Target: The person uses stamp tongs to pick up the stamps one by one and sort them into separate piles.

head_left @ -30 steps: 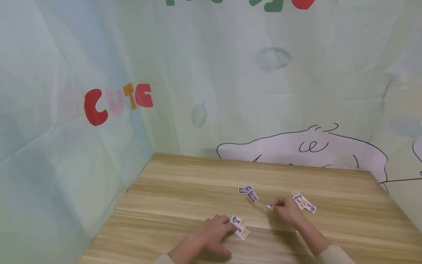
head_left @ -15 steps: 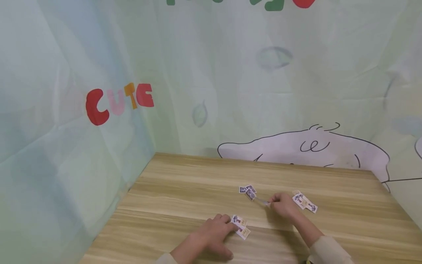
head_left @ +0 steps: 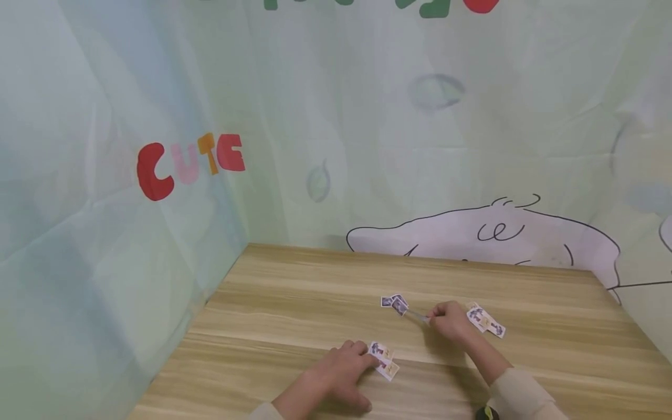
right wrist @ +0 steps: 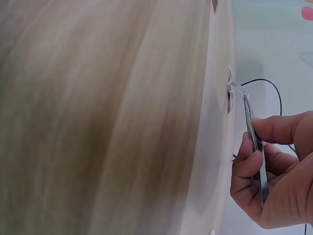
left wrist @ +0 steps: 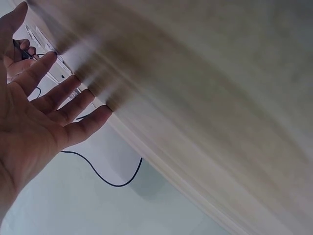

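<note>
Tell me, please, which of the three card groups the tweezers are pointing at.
The farthest group, with dark pictures: the tweezers in the right hand end at it. The right-side group and nearest group, by the left hand, are lighter.

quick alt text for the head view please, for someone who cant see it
A right hand holds tweezers, their tips at small dark cards on a wooden table. The left hand touches two overlapping pale cards, and more pale cards lie beside the right hand. A pale printed backdrop hangs behind.
</note>
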A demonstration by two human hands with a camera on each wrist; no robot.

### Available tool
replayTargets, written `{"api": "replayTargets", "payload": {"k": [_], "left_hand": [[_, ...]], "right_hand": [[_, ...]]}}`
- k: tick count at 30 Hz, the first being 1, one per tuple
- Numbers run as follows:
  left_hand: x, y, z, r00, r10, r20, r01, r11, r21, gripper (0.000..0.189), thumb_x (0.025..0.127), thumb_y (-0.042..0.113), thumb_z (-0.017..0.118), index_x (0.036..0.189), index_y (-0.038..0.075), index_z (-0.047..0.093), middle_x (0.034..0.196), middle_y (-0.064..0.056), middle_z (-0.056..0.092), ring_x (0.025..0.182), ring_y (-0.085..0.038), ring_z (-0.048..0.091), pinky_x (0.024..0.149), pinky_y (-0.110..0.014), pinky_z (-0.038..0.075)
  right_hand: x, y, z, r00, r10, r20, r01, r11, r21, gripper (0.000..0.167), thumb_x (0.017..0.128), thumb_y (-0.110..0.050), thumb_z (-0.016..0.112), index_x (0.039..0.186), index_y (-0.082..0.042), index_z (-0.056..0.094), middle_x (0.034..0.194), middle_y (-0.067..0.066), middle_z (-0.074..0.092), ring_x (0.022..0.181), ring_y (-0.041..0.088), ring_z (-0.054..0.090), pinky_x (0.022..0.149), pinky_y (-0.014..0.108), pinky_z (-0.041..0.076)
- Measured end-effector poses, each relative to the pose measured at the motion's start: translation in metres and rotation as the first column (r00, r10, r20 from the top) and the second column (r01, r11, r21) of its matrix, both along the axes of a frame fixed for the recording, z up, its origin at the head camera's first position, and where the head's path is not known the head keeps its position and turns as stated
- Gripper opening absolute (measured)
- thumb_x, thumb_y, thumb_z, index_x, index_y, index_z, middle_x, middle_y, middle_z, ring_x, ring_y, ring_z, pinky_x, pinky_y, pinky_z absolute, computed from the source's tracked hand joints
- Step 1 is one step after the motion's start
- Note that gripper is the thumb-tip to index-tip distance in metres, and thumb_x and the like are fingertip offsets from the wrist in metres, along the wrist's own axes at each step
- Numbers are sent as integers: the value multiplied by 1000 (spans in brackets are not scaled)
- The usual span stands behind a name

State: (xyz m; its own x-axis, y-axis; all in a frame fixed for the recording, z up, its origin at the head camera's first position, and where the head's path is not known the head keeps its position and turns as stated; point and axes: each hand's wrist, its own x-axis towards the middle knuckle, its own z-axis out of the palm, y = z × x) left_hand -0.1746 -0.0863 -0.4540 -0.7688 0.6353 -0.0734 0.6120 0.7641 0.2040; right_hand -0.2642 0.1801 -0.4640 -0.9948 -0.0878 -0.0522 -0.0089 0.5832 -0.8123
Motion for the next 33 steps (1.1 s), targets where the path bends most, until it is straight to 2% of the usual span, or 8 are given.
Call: {"api": "replayTargets", "payload": {"k": [6, 11, 17, 27, 33], "left_hand": [[2, 0, 1, 1000, 13, 9, -13, 1000, -3, 72, 60, 45, 78, 125, 23, 57, 114, 5, 51, 99, -12, 46, 84, -33, 45], [4, 0, 2, 1000, 16, 15, -16, 1000, 3, 71, 60, 44, 78, 125, 23, 57, 112, 6, 51, 97, -11, 45, 82, -32, 45], [2, 2, -1, 1000, 9, 6, -9, 1000, -10, 72, 60, 45, 77, 125, 22, 57, 111, 6, 51, 96, -10, 46, 81, -31, 45], [3, 0, 1, 999, 22, 48, -24, 999, 39, 76, 61, 49, 78, 128, 21, 55, 125, -1, 48, 106, -15, 46, 88, -34, 44], [5, 2, 3, 997, 17, 71, -18, 1000, 14, 79, 62, 53, 77, 131, 23, 52, 136, -2, 42, 115, -20, 42, 90, -40, 43]], "right_hand": [[-1, 0, -2, 1000, 2, -12, -2, 1000, -4, 11, 72, 2, 60, 82, 6, 64, 73, 7, 56, 66, 19, 49, 57, 29, 43], [-2, 1, -1, 999, -34, -13, 34, 999, 29, 11, 72, -1, 62, 81, 5, 65, 72, 6, 56, 65, 19, 50, 56, 28, 43], [0, 7, -2, 999, -33, -43, 35, 998, 43, 9, 73, -1, 63, 79, 5, 64, 72, 5, 57, 64, 19, 50, 56, 28, 43], [21, 3, -2, 999, -13, -37, 13, 1000, 0, 10, 71, 3, 66, 81, 3, 64, 71, 3, 58, 66, 18, 52, 59, 29, 46], [35, 4, 1, 999, 28, -25, -29, 999, -21, 12, 70, 3, 70, 81, 1, 66, 70, 2, 58, 69, 17, 52, 64, 30, 45]]}}
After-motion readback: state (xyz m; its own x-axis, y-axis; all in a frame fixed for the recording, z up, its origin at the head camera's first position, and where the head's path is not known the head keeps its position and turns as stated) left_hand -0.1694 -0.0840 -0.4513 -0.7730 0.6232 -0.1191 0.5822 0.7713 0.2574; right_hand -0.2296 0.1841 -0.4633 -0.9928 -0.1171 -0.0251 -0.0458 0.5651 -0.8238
